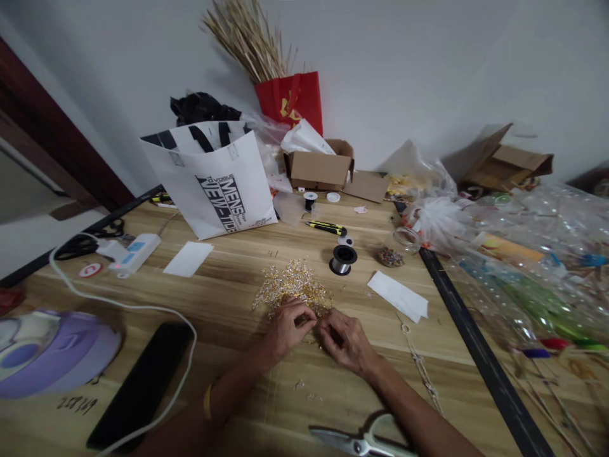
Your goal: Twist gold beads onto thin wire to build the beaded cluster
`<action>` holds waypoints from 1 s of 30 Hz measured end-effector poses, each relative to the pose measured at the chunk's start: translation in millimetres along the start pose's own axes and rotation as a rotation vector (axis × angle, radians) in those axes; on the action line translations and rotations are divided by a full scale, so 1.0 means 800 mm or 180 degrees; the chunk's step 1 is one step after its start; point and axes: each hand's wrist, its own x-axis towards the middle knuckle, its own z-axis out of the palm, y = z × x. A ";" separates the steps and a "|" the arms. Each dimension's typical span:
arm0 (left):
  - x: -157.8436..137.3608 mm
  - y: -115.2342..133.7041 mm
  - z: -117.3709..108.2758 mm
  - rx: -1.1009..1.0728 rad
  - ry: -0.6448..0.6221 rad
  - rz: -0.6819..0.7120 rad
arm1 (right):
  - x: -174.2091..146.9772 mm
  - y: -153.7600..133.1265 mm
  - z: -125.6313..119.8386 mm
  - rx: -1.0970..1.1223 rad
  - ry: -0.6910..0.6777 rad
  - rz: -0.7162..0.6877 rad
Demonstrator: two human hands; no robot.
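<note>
My left hand (291, 327) is closed in a pinch at the near edge of a pile of small gold and clear beads (292, 282). Close beside it, fingertips almost meeting, my right hand (343, 336) is also closed with its fingers curled in. Whatever sits between the fingertips is too small to make out. A few tiny bead pieces (299, 384) lie on the wood below my hands. Scissors (361, 441) with pale handles rest near my right forearm. Beyond the beads stands a black spool of silvery wire (343, 260).
Left are a black phone (143, 381), a white cable (143, 306), a power strip (137, 252) and a purple appliance (71, 352). A white bag (214, 181) and a cardboard box (316, 166) stand behind. A yellow-black cutter (326, 228), jar of beads (391, 256) and plastic bottles (514, 311) lie around.
</note>
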 end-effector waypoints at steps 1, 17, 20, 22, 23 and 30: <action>0.000 0.000 0.000 0.0006 -0.0003 -0.0008 | 0.000 0.000 0.000 -0.0007 -0.0001 -0.0003; -0.002 0.010 -0.003 0.0237 -0.0045 0.0217 | 0.000 0.002 0.003 -0.0042 0.0034 -0.0007; -0.003 0.010 -0.002 0.0245 -0.0013 0.0236 | -0.001 0.004 0.005 0.0009 0.0083 -0.0013; -0.003 0.010 -0.001 0.0252 0.0002 0.0259 | -0.001 0.005 0.005 0.0019 0.0110 0.0018; -0.003 0.009 0.000 0.0250 -0.0005 0.0263 | -0.001 0.006 0.005 0.0017 0.0118 0.0031; -0.003 0.007 0.002 0.0114 -0.0097 0.0045 | 0.001 0.003 0.002 0.0045 0.0198 0.0057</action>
